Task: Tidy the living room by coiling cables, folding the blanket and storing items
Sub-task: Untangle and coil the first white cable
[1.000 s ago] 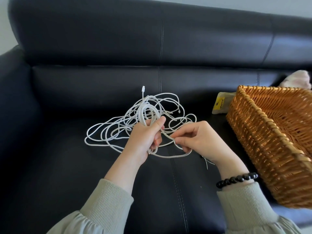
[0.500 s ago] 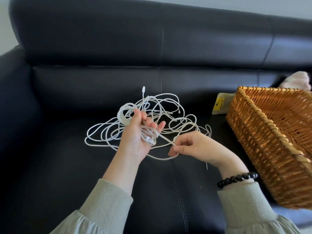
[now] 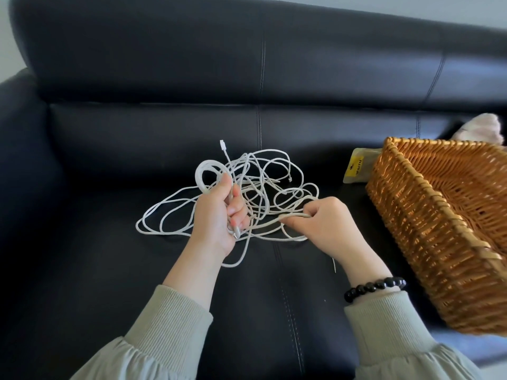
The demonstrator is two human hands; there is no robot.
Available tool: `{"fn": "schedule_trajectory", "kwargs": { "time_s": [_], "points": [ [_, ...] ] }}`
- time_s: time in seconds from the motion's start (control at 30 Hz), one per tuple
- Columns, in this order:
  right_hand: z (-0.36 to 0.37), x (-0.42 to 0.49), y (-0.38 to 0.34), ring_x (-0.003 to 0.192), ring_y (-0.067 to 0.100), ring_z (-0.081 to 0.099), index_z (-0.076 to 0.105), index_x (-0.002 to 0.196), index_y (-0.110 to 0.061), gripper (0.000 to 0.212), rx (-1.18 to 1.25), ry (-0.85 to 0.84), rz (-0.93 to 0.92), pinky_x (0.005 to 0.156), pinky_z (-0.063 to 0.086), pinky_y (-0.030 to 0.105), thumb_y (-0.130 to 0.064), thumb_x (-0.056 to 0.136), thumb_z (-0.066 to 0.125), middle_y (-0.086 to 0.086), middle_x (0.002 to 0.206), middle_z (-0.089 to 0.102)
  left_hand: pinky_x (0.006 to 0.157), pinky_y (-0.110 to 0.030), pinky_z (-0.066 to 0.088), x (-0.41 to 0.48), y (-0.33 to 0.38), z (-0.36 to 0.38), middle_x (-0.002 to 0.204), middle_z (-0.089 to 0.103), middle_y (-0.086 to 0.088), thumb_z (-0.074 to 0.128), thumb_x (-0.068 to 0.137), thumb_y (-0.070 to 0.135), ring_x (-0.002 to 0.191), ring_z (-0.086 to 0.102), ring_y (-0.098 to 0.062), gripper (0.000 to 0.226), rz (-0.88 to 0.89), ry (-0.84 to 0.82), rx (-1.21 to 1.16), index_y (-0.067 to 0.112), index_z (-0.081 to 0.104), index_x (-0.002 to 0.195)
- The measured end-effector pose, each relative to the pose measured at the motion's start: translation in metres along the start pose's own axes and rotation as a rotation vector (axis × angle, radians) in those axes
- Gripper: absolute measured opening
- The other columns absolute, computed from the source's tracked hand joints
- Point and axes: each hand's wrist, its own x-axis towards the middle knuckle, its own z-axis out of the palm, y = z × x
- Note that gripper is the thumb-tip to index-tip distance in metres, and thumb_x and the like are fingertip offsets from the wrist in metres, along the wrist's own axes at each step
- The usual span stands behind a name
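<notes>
In the last half second the left hand (image 3: 216,215) has closed. Its grip is now clamped round the gathered turns, and a small coil (image 3: 203,174) stands above the thumb. The right hand (image 3: 326,223) has drawn rightward, its grip pinching a strand pulled taut, probably the next turn. Beyond them, most of the white cable (image 3: 256,185) lies tangled on the sofa (image 3: 82,270), with the basket (image 3: 428,242) to the right.

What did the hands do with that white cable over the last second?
The left hand, its fingers spread half a second ago, has closed round the coil again, and its loop now stands further left. The right hand still pinches a strand, drawn slightly rightward, away from the left hand. The loose tangle, sofa and basket stayed put.
</notes>
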Motion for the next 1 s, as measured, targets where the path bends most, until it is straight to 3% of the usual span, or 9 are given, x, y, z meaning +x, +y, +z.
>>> {"fn": "schedule_trajectory", "kwargs": {
  "time_s": [0.13,0.23,0.37,0.47,0.57,0.6,0.67,0.77,1.0],
  "points": [
    [-0.004,0.000,-0.001,0.035,0.005,0.030,0.046,0.057,0.006,0.050,0.134,0.080,0.020,0.037,0.025,0.012,-0.028,0.076,0.077,0.005,0.046,0.042,0.041,-0.022,0.019,0.001,0.001,-0.001,0.043,0.027,0.005,0.042,0.103,0.032,0.033,0.020,-0.009,0.040,0.069,0.075,0.178,0.012,0.042,0.068],
    [-0.008,-0.001,-0.004,0.037,0.006,0.024,0.040,0.053,-0.004,0.050,0.210,0.089,-0.008,0.037,0.023,0.012,-0.027,0.075,0.077,0.005,0.047,0.033,0.040,-0.022,0.020,0.000,-0.001,0.002,0.042,0.028,0.005,0.045,0.102,0.030,0.035,0.021,-0.009,0.040,0.096,0.102,0.304,0.011,0.044,0.066],
    [-0.013,-0.003,-0.006,0.042,0.007,0.023,0.036,0.050,-0.006,0.051,0.279,-0.035,-0.062,0.042,0.027,0.013,-0.020,0.076,0.077,-0.002,0.046,0.026,0.037,-0.020,0.027,0.000,-0.002,0.001,0.039,0.030,0.006,0.048,0.100,0.031,0.032,0.025,-0.009,0.040,0.099,0.139,0.474,0.010,0.047,0.066],
    [-0.018,-0.002,-0.002,0.046,0.013,0.033,0.048,0.050,-0.002,0.037,0.591,-0.163,-0.147,0.052,0.034,0.020,-0.012,0.080,0.066,-0.002,0.043,0.037,0.042,-0.023,0.029,0.001,-0.002,-0.002,0.035,0.031,0.005,0.050,0.100,0.030,0.031,0.027,-0.010,0.039,0.094,0.140,0.565,0.009,0.049,0.067],
    [-0.022,-0.002,0.002,0.051,0.011,0.045,0.056,0.076,0.019,0.028,0.830,-0.246,-0.191,0.061,0.041,0.020,-0.004,0.092,0.050,-0.005,0.047,0.045,0.042,-0.023,0.027,0.003,-0.003,-0.006,0.037,0.032,0.005,0.050,0.099,0.029,0.032,0.027,-0.010,0.038,0.056,0.110,0.614,0.009,0.049,0.067],
    [-0.022,-0.002,0.003,0.053,0.011,0.046,0.058,0.080,0.018,0.029,0.834,-0.254,-0.202,0.063,0.041,0.021,-0.006,0.093,0.049,-0.005,0.050,0.047,0.041,-0.022,0.026,0.003,-0.003,-0.007,0.037,0.032,0.004,0.049,0.099,0.029,0.032,0.027,-0.010,0.037,0.036,0.086,0.631,0.009,0.049,0.068],
    [-0.022,-0.001,0.005,0.057,0.012,0.045,0.072,0.078,-0.007,0.022,0.780,-0.235,-0.224,0.062,0.040,0.022,-0.011,0.089,0.054,-0.004,0.053,0.049,0.040,-0.022,0.023,0.002,-0.001,-0.008,0.039,0.030,0.004,0.050,0.099,0.027,0.034,0.025,-0.010,0.035,-0.031,0.001,0.637,0.009,0.048,0.069],
    [-0.023,-0.001,0.004,0.056,0.011,0.045,0.073,0.072,-0.027,0.027,0.478,-0.043,-0.274,0.060,0.040,0.025,-0.012,0.088,0.058,-0.006,0.053,0.053,0.038,-0.020,0.022,0.000,0.001,-0.009,0.041,0.029,0.004,0.058,0.094,0.032,0.033,0.025,-0.009,0.034,-0.161,-0.202,0.628,0.009,0.048,0.070],
    [-0.023,-0.004,-0.011,0.057,-0.001,0.057,0.071,0.074,-0.022,0.022,0.456,0.114,-0.268,0.059,0.042,0.010,-0.002,0.082,0.068,-0.015,0.064,0.067,0.038,-0.014,0.027,-0.004,0.000,-0.010,0.042,0.032,0.008,0.078,0.045,0.060,0.032,0.029,-0.004,0.070,-0.302,-0.548,0.681,0.008,0.052,0.084]
  ]
}}
